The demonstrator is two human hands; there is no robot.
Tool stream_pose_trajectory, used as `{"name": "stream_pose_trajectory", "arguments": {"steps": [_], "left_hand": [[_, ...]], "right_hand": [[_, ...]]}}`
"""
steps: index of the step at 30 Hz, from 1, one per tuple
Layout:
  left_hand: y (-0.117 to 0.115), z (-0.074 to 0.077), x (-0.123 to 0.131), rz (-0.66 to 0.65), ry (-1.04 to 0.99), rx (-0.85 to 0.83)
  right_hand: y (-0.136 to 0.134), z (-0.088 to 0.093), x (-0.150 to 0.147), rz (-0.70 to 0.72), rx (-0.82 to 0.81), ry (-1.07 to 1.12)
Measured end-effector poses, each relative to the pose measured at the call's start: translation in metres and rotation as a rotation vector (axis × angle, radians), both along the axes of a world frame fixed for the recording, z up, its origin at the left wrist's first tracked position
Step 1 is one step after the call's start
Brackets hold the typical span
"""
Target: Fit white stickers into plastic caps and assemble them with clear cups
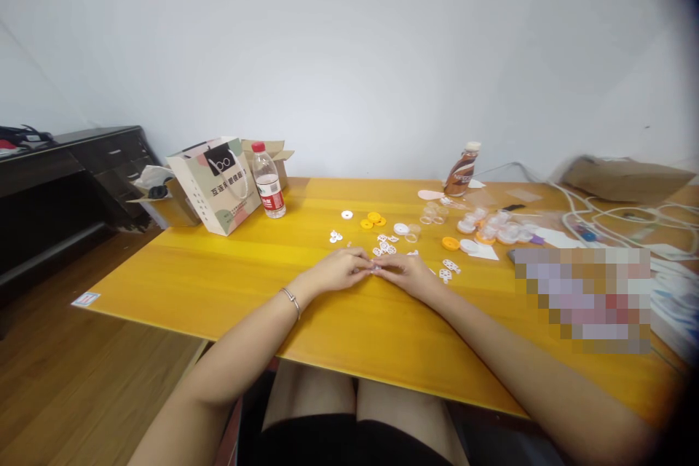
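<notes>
My left hand (341, 269) and my right hand (409, 274) meet at the fingertips just above the table. Both pinch a small pale piece (375, 268), mostly covered by the fingers, so its kind does not show. Just beyond the fingers lie several white perforated plastic pieces (385, 247). More white perforated pieces (450, 265) are to the right of my right hand. Small white discs (335, 237) and a white ring (347, 215) lie beyond my left hand. Yellow rings (373, 219) sit farther back, near a white round part (400, 229) and clear round caps (434, 214).
A paper bag (218, 193), a red-capped water bottle (269, 186) and a cardboard box (281, 156) stand at back left. A brown drink bottle (461, 171) stands at the back. Clear-and-orange round cases (496, 227), white cables (606, 215) and a blurred-out item (584, 298) occupy the right.
</notes>
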State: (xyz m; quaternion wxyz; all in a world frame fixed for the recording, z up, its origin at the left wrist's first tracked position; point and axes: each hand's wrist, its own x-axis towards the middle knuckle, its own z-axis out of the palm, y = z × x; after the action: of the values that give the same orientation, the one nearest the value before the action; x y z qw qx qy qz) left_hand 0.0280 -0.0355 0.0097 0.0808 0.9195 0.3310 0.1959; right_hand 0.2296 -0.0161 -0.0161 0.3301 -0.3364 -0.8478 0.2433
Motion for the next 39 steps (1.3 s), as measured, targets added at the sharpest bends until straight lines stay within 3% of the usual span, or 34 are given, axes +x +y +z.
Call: {"name": "stream_pose_trajectory", "arguments": {"steps": [12,22,30,35,39], "left_hand": [[0.003,-0.001,-0.004,-0.013,-0.067,-0.13],[0.001,0.0,-0.004,-0.033,-0.024,-0.031],[-0.005,0.0,0.001,-0.029,0.132,0.097],[-0.004,-0.004,0.006,0.025,0.194,0.168],[0.002,-0.009,0.014,0.185,0.076,0.095]], "right_hand": [[0.001,0.0,0.001,0.039,0.123,-0.113],[0.001,0.0,0.001,0.055,0.142,-0.123],[-0.004,0.003,-0.003,0.067,0.247,-0.236],[-0.006,0.008,-0.004,0.065,0.292,-0.316],[-0.007,0.009,-0.004,0.081,0.275,-0.306]]}}
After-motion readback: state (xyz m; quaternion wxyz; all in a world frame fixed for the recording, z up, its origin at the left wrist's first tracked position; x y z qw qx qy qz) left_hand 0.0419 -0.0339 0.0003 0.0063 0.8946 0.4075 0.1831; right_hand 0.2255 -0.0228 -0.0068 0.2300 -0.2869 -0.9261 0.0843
